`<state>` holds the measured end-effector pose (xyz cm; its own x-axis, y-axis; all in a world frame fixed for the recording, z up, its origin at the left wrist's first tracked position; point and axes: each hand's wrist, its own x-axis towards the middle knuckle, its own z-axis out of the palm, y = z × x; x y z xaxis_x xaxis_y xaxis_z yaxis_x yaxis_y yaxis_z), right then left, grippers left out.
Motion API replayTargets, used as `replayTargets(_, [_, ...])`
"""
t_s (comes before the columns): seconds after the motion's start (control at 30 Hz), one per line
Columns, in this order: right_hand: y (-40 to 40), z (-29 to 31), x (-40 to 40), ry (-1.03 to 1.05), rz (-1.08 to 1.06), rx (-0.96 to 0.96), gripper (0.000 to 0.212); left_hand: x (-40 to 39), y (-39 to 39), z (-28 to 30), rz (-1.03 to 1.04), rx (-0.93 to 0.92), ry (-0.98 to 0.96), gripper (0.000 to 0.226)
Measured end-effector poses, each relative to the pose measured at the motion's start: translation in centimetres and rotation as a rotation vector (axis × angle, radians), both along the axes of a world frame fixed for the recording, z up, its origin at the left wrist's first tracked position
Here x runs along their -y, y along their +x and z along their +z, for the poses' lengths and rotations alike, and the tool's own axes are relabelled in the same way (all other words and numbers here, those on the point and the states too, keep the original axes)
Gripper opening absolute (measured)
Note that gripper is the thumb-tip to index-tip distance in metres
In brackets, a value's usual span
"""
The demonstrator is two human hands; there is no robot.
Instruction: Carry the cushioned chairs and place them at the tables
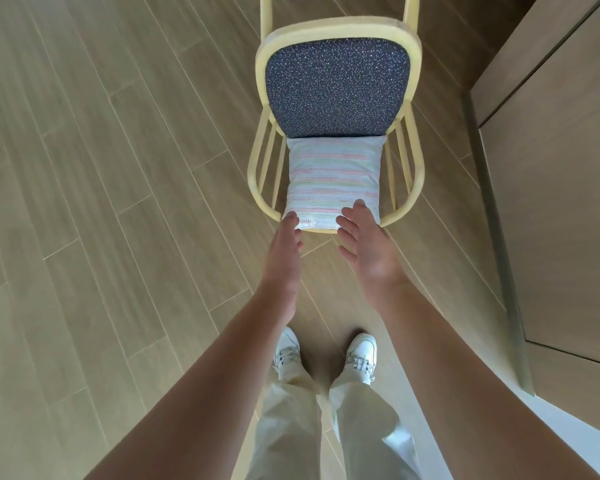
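Observation:
A pale yellow wooden chair (336, 26) lies tipped over on the floor in front of me, its legs pointing away. Its seat has a dark blue speckled cushion (336, 84). A striped white pillow (333, 178) covers the backrest between the curved arms. My left hand (284, 251) reaches out with straight fingers, its tips touching the pillow's near left corner. My right hand (364, 244) is spread open, palm turned inward, with fingertips over the pillow's near right edge. Neither hand grips anything.
Wood-look plank floor (118, 202) stretches to the left. A brown wooden cabinet or wall panel (555, 168) runs along the right, close to the chair. My feet in white shoes (326, 355) stand just behind my hands.

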<state>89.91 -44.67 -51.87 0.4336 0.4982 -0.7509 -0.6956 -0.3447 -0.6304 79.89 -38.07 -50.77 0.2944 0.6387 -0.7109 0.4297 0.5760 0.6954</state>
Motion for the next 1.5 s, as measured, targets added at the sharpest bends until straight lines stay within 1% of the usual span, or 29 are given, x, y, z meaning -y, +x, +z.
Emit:
replayTargets(0.13, [0.1,-2.7,-1.0,-0.014,-0.007,0.006,0.055,-1.1,0.3,-2.5,-0.012,-0.021,-0.006,0.056])
replayTargets(0.27, [-0.3,-6.0,-2.1,-0.010,-0.005,0.020,0.049,-2.6,0.6,-5.7,0.009,-0.005,-0.007,0.046])
replayTargets(0.43, [-0.6,-10.7,-3.0,-0.015,-0.004,0.021,0.050,-3.7,0.8,-10.5,-0.028,-0.007,0.033,0.056])
replayTargets(0.57, [-0.8,-14.3,-3.2,-0.026,0.009,0.032,0.045,-4.3,1.1,-14.1,-0.021,0.025,0.041,0.050])
replayTargets(0.63, [-0.7,-16.5,-3.5,-0.026,0.011,0.035,0.045,-4.6,1.3,-16.3,-0.017,0.043,0.046,0.045])
replayTargets(0.73, [0.0,-19.6,-3.9,-0.035,0.007,0.034,0.044,-4.9,1.7,-19.5,-0.003,0.049,0.053,0.051])
replayTargets(0.93, [1.8,-26.9,-4.9,-0.036,0.020,0.036,0.048,-6.0,3.0,-26.8,0.003,0.087,0.038,0.052])
replayTargets(1.03, [2.7,-30.5,-5.5,-0.048,0.041,0.090,0.050,-6.8,3.7,-30.4,0.012,0.116,0.024,0.052])
replayTargets(1.13, [3.4,-33.7,-6.6,-0.037,0.063,0.114,0.052,-8.0,4.4,-33.5,-0.015,0.115,0.053,0.052])
replayTargets(1.27, [4.6,-36.8,-8.8,-0.012,0.061,0.138,0.052,-10.4,5.5,-36.7,-0.019,0.113,0.091,0.052])
replayTargets(1.4, [5.9,-38.6,-11.6,0.019,0.090,0.203,0.054,-11.8,6.6,-39.5,-0.010,0.134,0.058,0.055])
replayTargets(1.5, [6.1,-40.4,-13.3,0.060,0.062,0.217,0.049,-12.4,7.0,-41.6,0.030,0.175,0.003,0.056])
